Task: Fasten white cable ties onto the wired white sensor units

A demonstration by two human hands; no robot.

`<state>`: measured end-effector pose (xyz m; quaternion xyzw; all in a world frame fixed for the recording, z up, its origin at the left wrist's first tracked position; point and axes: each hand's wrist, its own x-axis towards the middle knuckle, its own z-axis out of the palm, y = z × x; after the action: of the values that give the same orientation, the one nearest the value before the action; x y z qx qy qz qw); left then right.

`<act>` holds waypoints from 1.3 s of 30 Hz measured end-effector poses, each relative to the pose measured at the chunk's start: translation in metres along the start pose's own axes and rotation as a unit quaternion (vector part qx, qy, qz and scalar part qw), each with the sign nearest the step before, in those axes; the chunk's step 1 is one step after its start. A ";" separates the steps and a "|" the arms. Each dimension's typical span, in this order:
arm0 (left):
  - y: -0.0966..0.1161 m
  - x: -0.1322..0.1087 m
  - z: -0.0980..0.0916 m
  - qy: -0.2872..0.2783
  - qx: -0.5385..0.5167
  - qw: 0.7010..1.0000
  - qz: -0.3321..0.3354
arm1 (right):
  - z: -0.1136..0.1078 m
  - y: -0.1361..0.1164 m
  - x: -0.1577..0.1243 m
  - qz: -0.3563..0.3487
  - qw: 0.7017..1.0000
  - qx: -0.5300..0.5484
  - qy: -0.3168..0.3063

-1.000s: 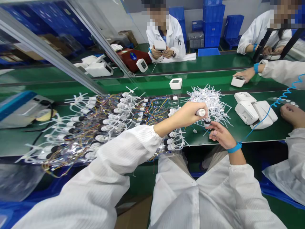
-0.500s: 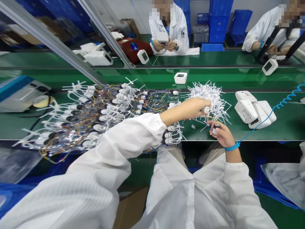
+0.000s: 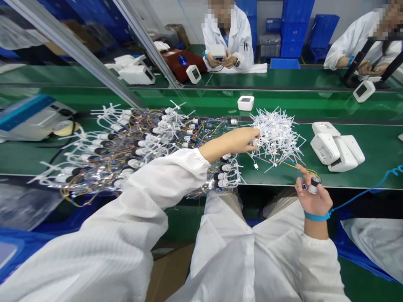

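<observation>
My right hand point(image 3: 315, 201) grips a small black-and-white cylindrical pump-like part point(image 3: 314, 185) between thumb and fingers, just off the table's front edge. A small blue board point(image 3: 303, 186) hangs by its fingers, and thin yellow wires point(image 3: 291, 165) stretch from there back over the table. My left hand point(image 3: 247, 139) is closed at the left edge of a heap of white cable ties point(image 3: 277, 132). It pinches a small white part point(image 3: 256, 142), mostly covered by the fingers. A little white connector point(image 3: 256, 166) lies on the green table below that hand.
Rows of wired pump-like parts with cable ties point(image 3: 138, 147) cover the table on the left. White device housings point(image 3: 338, 147) are stacked at right. One white device point(image 3: 245, 102) sits beyond the ties. A blue coiled cord point(image 3: 362, 201) runs from my right wristband. Two co-workers sit opposite.
My right hand has moved right and toward me with the pump-like part, drawing out the wires. My left hand has shifted left, from over the cable ties to their edge.
</observation>
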<state>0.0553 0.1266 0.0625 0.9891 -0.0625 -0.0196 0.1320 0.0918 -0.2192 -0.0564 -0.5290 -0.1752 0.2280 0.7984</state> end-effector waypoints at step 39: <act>0.058 -0.024 0.028 -0.179 -0.456 0.867 -0.092 | 0.026 0.025 -0.031 0.006 0.996 0.049 0.073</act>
<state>0.0236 0.0674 0.0516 0.7997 0.0226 -0.2345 0.5522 0.0473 -0.2079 -0.0703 -0.5059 -0.1019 0.2016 0.8325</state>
